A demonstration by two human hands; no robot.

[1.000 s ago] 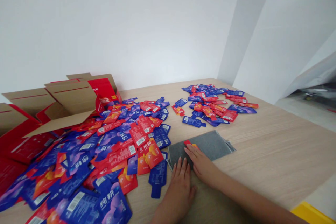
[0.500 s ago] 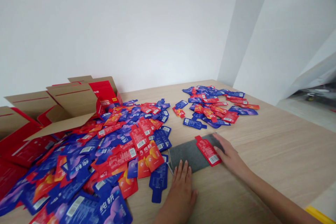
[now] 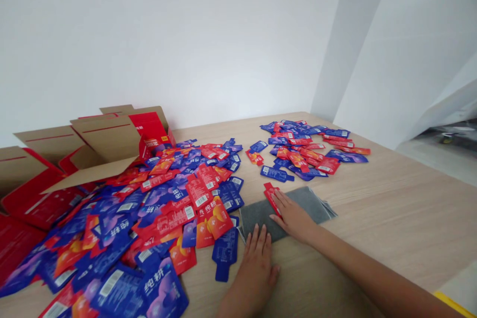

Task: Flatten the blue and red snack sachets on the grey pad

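A folded grey cloth (image 3: 309, 204) lies on the wooden table in front of me. My left hand (image 3: 257, 258) rests flat at the cloth's near left edge, fingertips on the fabric and fingers stretched out. Under the fingers of my right hand (image 3: 294, 216) is a red sachet (image 3: 271, 196) with a narrow neck; most of it is covered by the hand. That hand lies flat on top, fingers extended. Just left of the cloth, a blue sachet (image 3: 225, 248) lies neck towards me.
A large heap of red and blue sachets (image 3: 164, 208) spreads over the table's left side. Open red cardboard boxes (image 3: 104, 144) stand behind it. A smaller pile of sachets (image 3: 298, 149) lies at the back right. A white wall rises behind the table (image 3: 391, 198).
My right hand has moved left across the cloth, from its right end, and now covers the red sachet, which has shifted left too. My left hand has stayed put.
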